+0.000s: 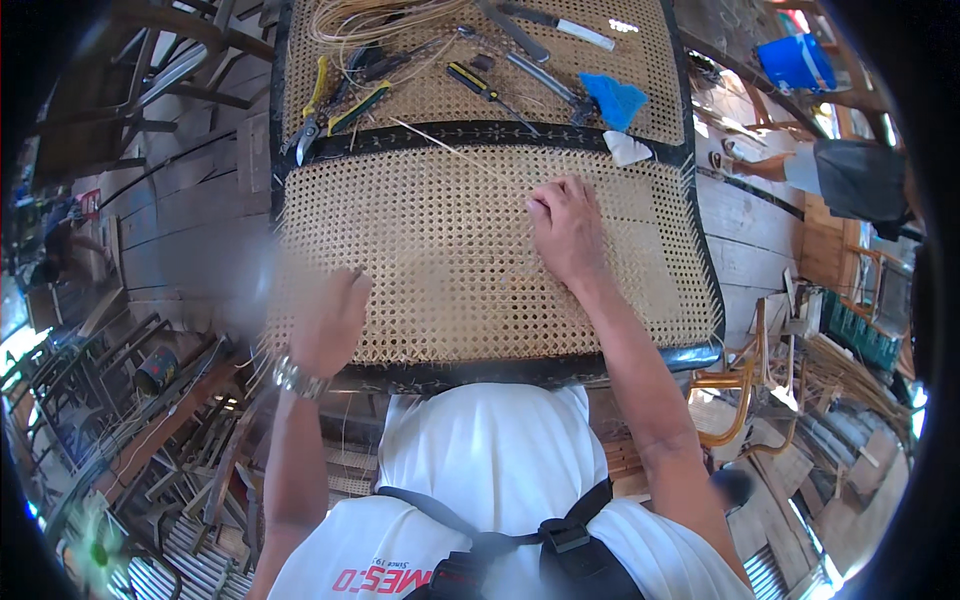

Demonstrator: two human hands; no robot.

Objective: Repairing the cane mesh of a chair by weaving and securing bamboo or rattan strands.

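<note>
- Right in front of you lies the woven cane panel [450, 240], pale and full of small holes, stretched across a black frame [480, 373], its loose ends bristling along the right edge.
- Your right hand [570, 228] is down on the upper right of the weave, fingers curled in; whether they pinch a strand, you can't tell from here.
- Over on the lower left, your left hand [330, 318] is at the cane, a metal watch [299, 379] on its wrist; a blur hides the grip, so no telling whether it's closed on anything.
- Beyond the decorated crossbar, a second cane section carries your tools: yellow-handled cutters [319, 85] on the left, a yellow-and-black screwdriver [475, 82] mid-field, a hammer [550, 84] just beside it.
- A coil of cane strands [345, 22] sprawls at the far left; a blue scrap [613, 100] sits on the right, a white scrap [627, 149] just below it.
- Out on the plank floor [750, 230], there's a person in dark shorts [862, 178] to your right, near a blue bucket [796, 63].
- Dark wooden frames [200, 420] crowd your left; a curved golden-brown frame [742, 400] and loose boards [870, 475] fill your lower right.
</note>
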